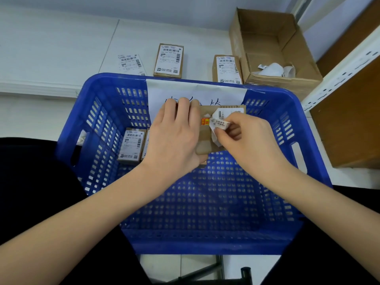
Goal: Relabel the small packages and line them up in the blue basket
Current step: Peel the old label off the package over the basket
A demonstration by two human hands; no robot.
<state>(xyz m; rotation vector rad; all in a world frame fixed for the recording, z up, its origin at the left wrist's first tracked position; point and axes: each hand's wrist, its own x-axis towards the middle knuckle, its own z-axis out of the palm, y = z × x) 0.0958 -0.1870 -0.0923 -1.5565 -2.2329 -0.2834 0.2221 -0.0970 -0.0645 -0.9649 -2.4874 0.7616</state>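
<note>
The right hand (244, 138) pinches a crumpled white label (219, 124) between thumb and fingers (224, 136), the label partly peeled from a small brown package (207, 140). The left hand (174, 136) grips that package, fingers curled over its far edge, holding it above the blue basket (98, 128). Two labelled packages (131, 145) lie side by side at the basket's left (the second mostly hidden by the left hand). A handwritten paper (195, 93) hangs on the far wall. Beyond, on the table (61, 48), lie two more packages (169, 60), a loose label (131, 62) and an open carton (273, 48) holding white scraps.
</note>
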